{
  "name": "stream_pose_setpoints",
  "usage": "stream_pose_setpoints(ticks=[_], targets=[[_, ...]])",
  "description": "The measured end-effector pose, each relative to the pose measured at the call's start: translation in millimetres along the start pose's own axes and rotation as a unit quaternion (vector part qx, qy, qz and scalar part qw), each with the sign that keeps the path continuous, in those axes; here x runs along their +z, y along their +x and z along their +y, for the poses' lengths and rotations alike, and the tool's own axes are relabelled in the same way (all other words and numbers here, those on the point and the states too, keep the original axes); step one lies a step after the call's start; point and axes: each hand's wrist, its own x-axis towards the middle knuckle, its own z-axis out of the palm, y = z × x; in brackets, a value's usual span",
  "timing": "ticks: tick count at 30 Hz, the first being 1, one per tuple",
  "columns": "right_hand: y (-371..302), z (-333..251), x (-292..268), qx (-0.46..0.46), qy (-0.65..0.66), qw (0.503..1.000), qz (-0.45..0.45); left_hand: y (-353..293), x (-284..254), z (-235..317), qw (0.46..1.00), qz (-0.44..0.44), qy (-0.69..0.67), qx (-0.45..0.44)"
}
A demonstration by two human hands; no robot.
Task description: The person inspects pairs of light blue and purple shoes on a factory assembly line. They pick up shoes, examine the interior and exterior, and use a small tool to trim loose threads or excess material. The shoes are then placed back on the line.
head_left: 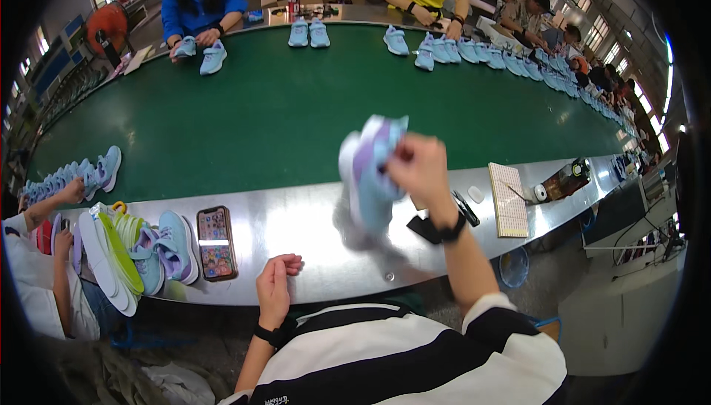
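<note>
My right hand (422,171) is closed on a light-blue sneaker (368,183) with purple parts and a white sole. The sneaker is raised over the metal edge strip (296,216) of the table and blurred by motion; my fingers grip its upper right part. My left hand (276,286) is at the near edge of the strip, holding nothing, its fingers loosely stretched toward the right. To its left lies a phone (216,243) with a lit screen. Past the phone stand a pair of blue and purple sneakers (176,246) and several white and lime-green soles (118,253).
A green conveyor surface (244,108) carries light-blue sneakers (307,34), with a long row at the far right. Several people sit around it. On the strip's right are a gridded pad (508,201), a black object (466,208) and a dark bottle (566,179).
</note>
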Motion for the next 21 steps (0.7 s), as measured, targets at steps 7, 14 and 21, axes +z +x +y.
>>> stream_pose_setpoints(ticks=[7,14,21], targets=[[278,24,-28,0.067,-0.286,0.935,0.199,-1,-1,-2,1.0,0.012,-0.015,0.005],[104,-22,-4,-0.105,0.069,0.99,-0.07,-1,-2,-6,1.0,-0.005,-0.012,0.003],[-75,-45,33,-0.052,0.215,0.925,-0.309,-3,4,1,1.0,0.017,0.009,-0.012]])
